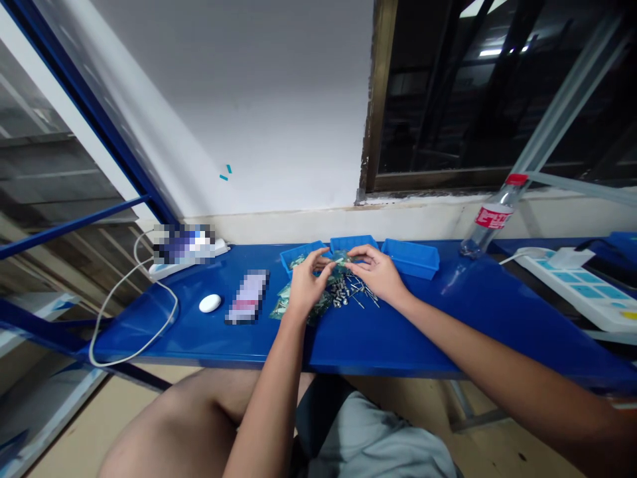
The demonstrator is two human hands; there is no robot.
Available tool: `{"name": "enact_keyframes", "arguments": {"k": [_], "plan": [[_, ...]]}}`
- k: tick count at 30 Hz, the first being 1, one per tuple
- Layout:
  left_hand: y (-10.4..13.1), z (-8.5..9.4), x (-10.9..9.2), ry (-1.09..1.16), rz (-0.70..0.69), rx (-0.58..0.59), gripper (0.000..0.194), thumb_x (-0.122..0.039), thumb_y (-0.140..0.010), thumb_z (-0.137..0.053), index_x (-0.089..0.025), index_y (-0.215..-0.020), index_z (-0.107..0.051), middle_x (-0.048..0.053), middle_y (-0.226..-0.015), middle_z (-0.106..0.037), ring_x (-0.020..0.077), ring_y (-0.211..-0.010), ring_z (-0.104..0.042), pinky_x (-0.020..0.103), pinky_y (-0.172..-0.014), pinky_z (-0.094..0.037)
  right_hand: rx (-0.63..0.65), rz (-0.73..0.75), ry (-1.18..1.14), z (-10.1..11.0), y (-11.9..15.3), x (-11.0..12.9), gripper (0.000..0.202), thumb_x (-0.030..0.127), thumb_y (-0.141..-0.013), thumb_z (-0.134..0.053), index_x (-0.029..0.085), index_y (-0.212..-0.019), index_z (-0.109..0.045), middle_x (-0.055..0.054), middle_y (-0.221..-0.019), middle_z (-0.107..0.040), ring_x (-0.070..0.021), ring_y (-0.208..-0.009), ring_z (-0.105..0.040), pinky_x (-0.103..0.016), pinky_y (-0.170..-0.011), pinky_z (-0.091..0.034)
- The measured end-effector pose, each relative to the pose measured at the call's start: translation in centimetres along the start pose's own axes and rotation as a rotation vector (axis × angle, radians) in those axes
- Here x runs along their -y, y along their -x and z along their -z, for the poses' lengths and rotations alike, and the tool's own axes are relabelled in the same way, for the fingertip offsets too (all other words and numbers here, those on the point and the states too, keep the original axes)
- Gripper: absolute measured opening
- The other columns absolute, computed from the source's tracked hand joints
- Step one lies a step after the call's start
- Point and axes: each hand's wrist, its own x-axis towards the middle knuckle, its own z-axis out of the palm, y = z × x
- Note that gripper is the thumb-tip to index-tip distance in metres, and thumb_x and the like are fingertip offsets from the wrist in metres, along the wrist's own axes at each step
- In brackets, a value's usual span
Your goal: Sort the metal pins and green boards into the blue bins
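Observation:
Between my two hands, above the blue table, is a small clear plastic bag [341,257] with something pale in it, too small to name. The fingertips of my left hand [309,282] are closed on its left side. My right hand [379,273] pinches the right side with thumb and fingers. Below them lie a heap of short metal fittings [339,292] and a scatter of thin metal screws or pins [362,292]. Several filled clear bags [281,305] lie beside and partly behind my left hand.
Three blue bins [412,259] line the wall; the left one holds small bags. A bottle with a red cap [490,219] stands at the back right, near a power strip [587,285]. Leftward are a phone-like object [247,297], a white oval object [210,303] and a white cable [175,309].

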Motion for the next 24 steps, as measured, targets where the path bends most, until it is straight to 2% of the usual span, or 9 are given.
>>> {"name": "enact_keyframes", "arguments": {"k": [4,7,9,11,15,17,19,22,24], "plan": [[0.0,-0.3,-0.1,0.06,0.023,-0.014,0.033,-0.032,-0.098,-0.069,-0.021,-0.128,-0.064,0.007,-0.101,-0.079,0.0211,-0.095,-0.078,0.035,-0.09,-0.064,0.03,-0.146,-0.091,0.0,-0.2,-0.9,0.06,0.042,-0.076,-0.089,0.024,-0.126,-0.063,-0.005,-0.105,-0.075,-0.0215,-0.098,-0.075,-0.039,-0.09,-0.064],[0.1,-0.3,-0.4,0.02,0.007,0.005,0.035,-0.029,-0.099,-0.068,-0.02,-0.132,-0.062,0.008,-0.105,-0.078,0.02,-0.094,-0.077,0.034,-0.087,-0.064,0.07,-0.23,-0.128,0.2,-0.4,-1.2,0.058,0.042,-0.072,-0.09,0.021,-0.12,-0.066,-0.005,-0.097,-0.076,-0.0213,-0.093,-0.076,-0.04,-0.09,-0.064],[0.2,-0.2,-0.6,-0.069,-0.062,0.023,0.032,-0.029,-0.1,-0.066,-0.022,-0.131,-0.065,0.01,-0.119,-0.076,0.0212,-0.103,-0.076,0.036,-0.09,-0.063,0.041,-0.251,-0.131,0.4,-0.4,-1.3,0.055,0.041,-0.07,-0.091,0.02,-0.114,-0.067,-0.005,-0.096,-0.077,-0.0213,-0.091,-0.076,-0.041,-0.088,-0.064],[0.2,-0.1,-0.8,-0.176,-0.175,0.057,0.026,-0.03,-0.1,-0.067,-0.024,-0.124,-0.071,0.011,-0.132,-0.071,0.0242,-0.119,-0.07,0.042,-0.102,-0.059,-0.001,-0.262,-0.142,0.4,-0.3,-1.2,0.057,0.04,-0.069,-0.092,0.02,-0.115,-0.065,-0.005,-0.096,-0.076,-0.0215,-0.089,-0.077,-0.041,-0.086,-0.065],[0.2,-0.1,-0.6,-0.251,-0.289,0.144,0.032,-0.033,-0.091,-0.079,-0.025,-0.122,-0.074,0.01,-0.13,-0.072,0.0265,-0.123,-0.067,0.047,-0.111,-0.053,-0.047,-0.283,-0.19,0.2,-0.2,-0.6,0.065,0.042,-0.072,-0.092,0.023,-0.127,-0.062,-0.008,-0.116,-0.074,-0.0227,-0.092,-0.077,-0.043,-0.083,-0.068],[0.2,-0.2,-0.4,-0.245,-0.27,0.149,0.034,-0.031,-0.092,-0.078,-0.025,-0.125,-0.074,0.009,-0.127,-0.074,0.0261,-0.121,-0.068,0.046,-0.11,-0.053,-0.039,-0.28,-0.229,0.1,-0.2,-0.2,0.059,0.047,-0.079,-0.087,0.024,-0.127,-0.063,-0.01,-0.124,-0.072,-0.0233,-0.095,-0.077,-0.045,-0.085,-0.068],[0.1,-0.2,-0.3,-0.224,-0.232,0.138,0.026,-0.03,-0.097,-0.072,-0.024,-0.122,-0.075,0.009,-0.123,-0.076,0.0255,-0.117,-0.07,0.045,-0.107,-0.055,-0.017,-0.276,-0.257,0.1,-0.2,0.3,0.049,0.051,-0.085,-0.081,0.024,-0.124,-0.065,-0.011,-0.127,-0.072,-0.0228,-0.095,-0.077,-0.046,-0.087,-0.068],[0.1,-0.1,-0.5,-0.192,-0.147,0.091,0.02,-0.032,-0.102,-0.063,-0.023,-0.111,-0.079,0.007,-0.112,-0.08,0.0242,-0.102,-0.074,0.041,-0.096,-0.059,0.003,-0.261,-0.191,0.3,-0.2,0.7,0.042,0.057,-0.092,-0.071,0.023,-0.117,-0.071,-0.01,-0.123,-0.073,-0.0206,-0.086,-0.076,-0.04,-0.077,-0.069],[0.1,-0.1,-0.6,-0.159,-0.089,0.054,0.02,-0.035,-0.102,-0.064,-0.023,-0.105,-0.08,0.006,-0.105,-0.081,0.0231,-0.093,-0.075,0.038,-0.089,-0.061,-0.007,-0.21,-0.07,0.4,-0.2,0.7,0.041,0.059,-0.092,-0.071,0.022,-0.11,-0.075,-0.01,-0.115,-0.075,-0.0202,-0.083,-0.074,-0.036,-0.069,-0.067]]}}
